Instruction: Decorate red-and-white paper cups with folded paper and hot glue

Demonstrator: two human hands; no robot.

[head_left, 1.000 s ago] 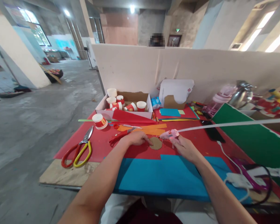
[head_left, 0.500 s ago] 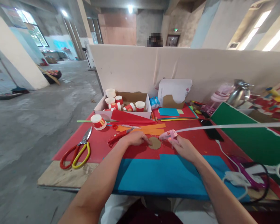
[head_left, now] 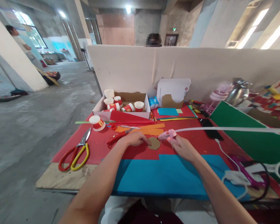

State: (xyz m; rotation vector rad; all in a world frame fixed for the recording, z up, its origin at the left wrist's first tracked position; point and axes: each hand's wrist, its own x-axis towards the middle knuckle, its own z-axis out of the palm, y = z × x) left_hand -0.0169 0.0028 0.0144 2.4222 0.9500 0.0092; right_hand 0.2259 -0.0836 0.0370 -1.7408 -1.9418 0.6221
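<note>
My right hand (head_left: 182,147) is wrapped round a pink hot glue gun (head_left: 167,135) with a glowing orange light; a long white glue stick (head_left: 212,128) runs out of its back to the right. The gun's nozzle is close above the right edge of a round cardboard disc (head_left: 154,143) on the red sheet. At the disc's left edge my left hand (head_left: 137,139) holds it with the fingertips, its other fingers curled. Red-handled scissors or pliers (head_left: 116,137) lie beside my left hand, partly hidden. Orange paper strips (head_left: 151,129) are behind the disc.
Large scissors (head_left: 80,149) with red and yellow handles lie at left, near a paper cup (head_left: 97,123). Behind stands a box (head_left: 121,115) of cups. Blue paper (head_left: 158,177) covers the front edge. A phone (head_left: 210,129), cables and a green board (head_left: 238,124) are at right.
The view has shifted slightly. A person has come into view by the far left pillar. Both hands, the disc and the glue gun keep nearly the same positions.
</note>
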